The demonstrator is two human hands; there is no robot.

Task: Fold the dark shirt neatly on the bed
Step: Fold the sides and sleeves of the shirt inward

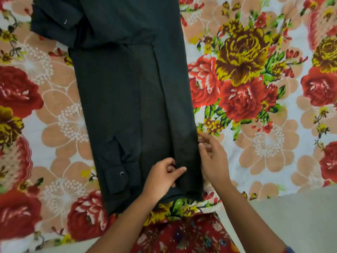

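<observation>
The dark shirt (127, 97) lies flat on the flowered bed sheet (255, 88) as a long narrow strip, both sides folded in. One sleeve cuff with a button lies along its near left part, another cuff shows at the far left top. My left hand (162, 178) rests on the shirt's near end, fingers curled and pinching a lengthwise fold of cloth. My right hand (213, 159) is at the shirt's near right edge, fingers apart, their tips touching the edge.
The bed's near edge runs along the bottom right, with pale floor (300, 216) beyond it. My red patterned clothing (182, 234) shows at the bottom centre. The sheet spreads wide on both sides of the shirt.
</observation>
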